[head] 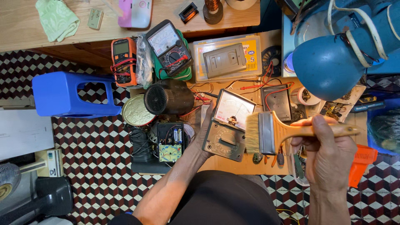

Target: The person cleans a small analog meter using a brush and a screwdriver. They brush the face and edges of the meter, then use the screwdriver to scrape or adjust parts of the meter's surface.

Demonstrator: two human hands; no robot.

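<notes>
**Wooden-handled brush held beside an analog meter**

Wood and pale bristles make up the flat paintbrush, which is held by its handle in the right hand; that grip is closed around the handle, with the thumb laid along the top. The bristles are pointed left and lie just beside, perhaps touching, the right edge of a grey analog multimeter. The multimeter is gripped from its left side by the left hand, the fingers wrapped behind the case, and is held tilted above the bench. Left of it, a round black motor and an opened black box with a green circuit board are seen. Farther back, an orange digital meter and a second analog meter are placed. A blue plastic stool stands on the chequered floor.
</notes>
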